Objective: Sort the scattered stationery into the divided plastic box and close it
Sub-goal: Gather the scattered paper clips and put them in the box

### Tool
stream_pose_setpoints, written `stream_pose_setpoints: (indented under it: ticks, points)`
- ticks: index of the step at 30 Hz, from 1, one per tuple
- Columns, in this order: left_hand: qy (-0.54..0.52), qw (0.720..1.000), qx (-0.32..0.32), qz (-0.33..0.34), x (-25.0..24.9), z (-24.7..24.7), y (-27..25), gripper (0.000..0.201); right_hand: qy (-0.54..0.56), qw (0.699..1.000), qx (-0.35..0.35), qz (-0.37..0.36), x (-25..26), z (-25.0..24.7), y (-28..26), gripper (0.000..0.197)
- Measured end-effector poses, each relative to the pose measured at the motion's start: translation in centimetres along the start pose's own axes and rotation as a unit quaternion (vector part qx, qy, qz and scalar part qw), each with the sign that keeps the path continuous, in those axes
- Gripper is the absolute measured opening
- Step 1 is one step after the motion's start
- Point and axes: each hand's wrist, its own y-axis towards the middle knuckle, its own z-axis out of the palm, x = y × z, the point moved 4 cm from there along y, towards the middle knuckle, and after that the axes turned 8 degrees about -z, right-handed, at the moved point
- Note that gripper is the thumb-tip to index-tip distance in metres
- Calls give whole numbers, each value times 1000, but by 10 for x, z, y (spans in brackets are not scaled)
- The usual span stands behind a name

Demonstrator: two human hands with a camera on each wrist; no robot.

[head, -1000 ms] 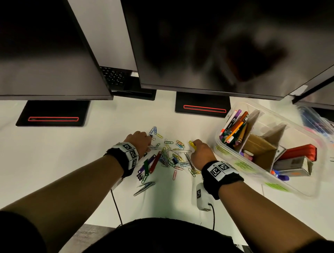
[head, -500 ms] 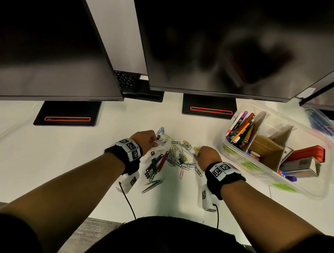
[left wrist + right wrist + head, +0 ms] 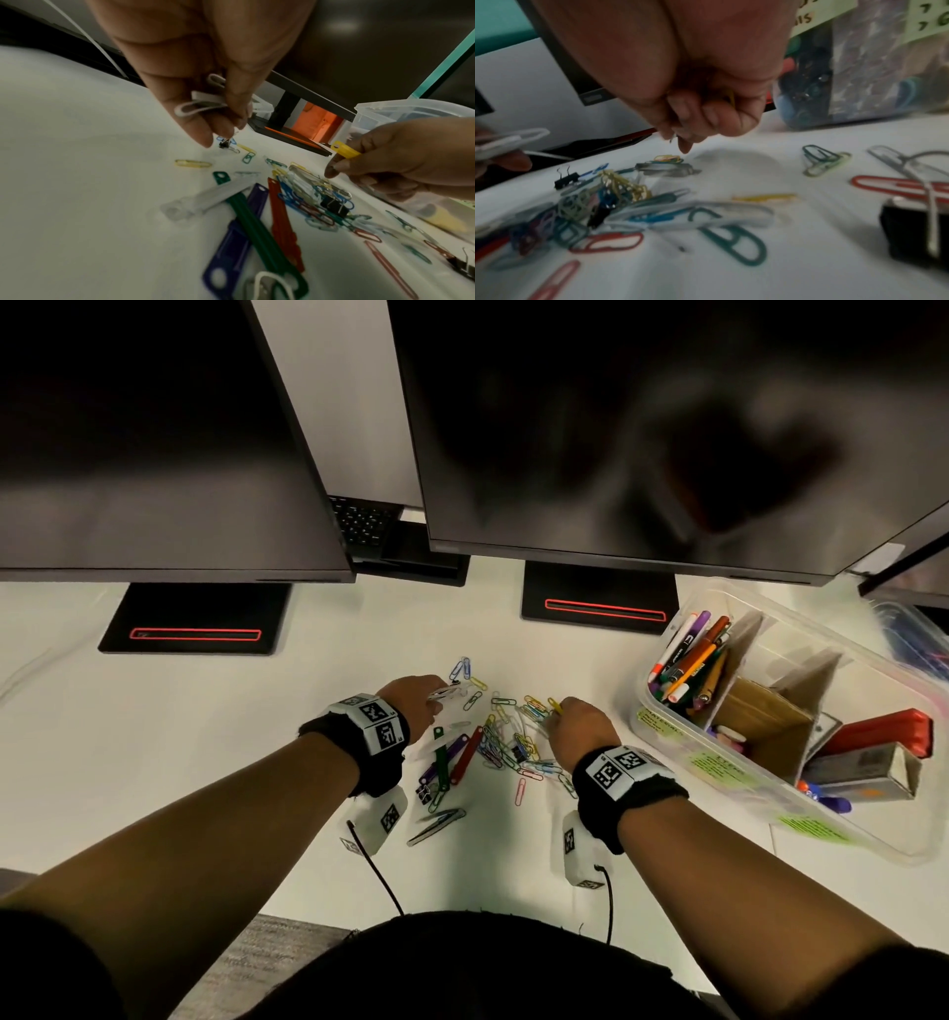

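Observation:
Coloured paper clips (image 3: 513, 742) lie scattered mid-desk, with green (image 3: 440, 757), red (image 3: 467, 755) and purple (image 3: 436, 767) plastic strips at their left. My left hand (image 3: 436, 698) hovers over the pile's far left and pinches several white paper clips (image 3: 203, 103); its fingertips (image 3: 205, 140) hang just above a small black binder clip (image 3: 225, 144). My right hand (image 3: 552, 716) is curled at the pile's right edge and holds a yellow plastic piece (image 3: 344, 151). The divided plastic box (image 3: 683, 742) stands open to the right, holding markers (image 3: 688, 660), cardboard dividers and a red stapler (image 3: 883, 731).
Two dark monitors on black stands (image 3: 598, 600) overhang the back of the desk, with a keyboard (image 3: 359, 521) between them. A clear strip (image 3: 208, 196) and a black binder clip (image 3: 334, 205) lie in the pile. A metal clip (image 3: 436, 824) lies nearer me. Another clear container (image 3: 914, 639) sits far right.
Both hands stay over the pile. My left hand has drawn slightly back from the far clips with white clips in its fingers. My right hand keeps the yellow piece.

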Motion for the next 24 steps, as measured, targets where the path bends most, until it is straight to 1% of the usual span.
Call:
stream_pose_setpoints:
  ticks: [2,4,6,9,13,15,17,19,21,22,24]
  points:
    - [39,999,-16,3,0,1,0,33,-16,1000,22,-5,0,4,1,32]
    - [84,996,-29,-1,2,1,0,29,-38,998,38,-19,-1,7,2,30]
    - [119,992,-27,-11,7,4,2,27,-46,998,46,-23,-2,7,3,27]
    - [195,981,-21,-2,10,11,4,29,-20,999,29,-30,1,2,1,27]
    - [290,956,8,32,15,24,6,44,7,997,0,-71,13,-10,-5,23]
    - [303,952,5,36,17,30,9,43,27,997,-13,-74,20,-18,-7,16]
    - [290,956,-12,28,19,33,13,39,39,996,-24,-77,26,-26,-9,14]
    - [278,960,-29,16,17,34,13,39,40,995,-23,-83,30,-30,-12,13]
    - [268,962,-44,3,16,35,14,44,36,995,-18,-87,32,-34,-15,11]
    - [265,963,-44,-3,15,36,14,43,37,995,-17,-88,32,-36,-17,10]
    - [271,961,-46,-4,9,38,14,38,59,994,-18,-85,28,-42,-22,7]
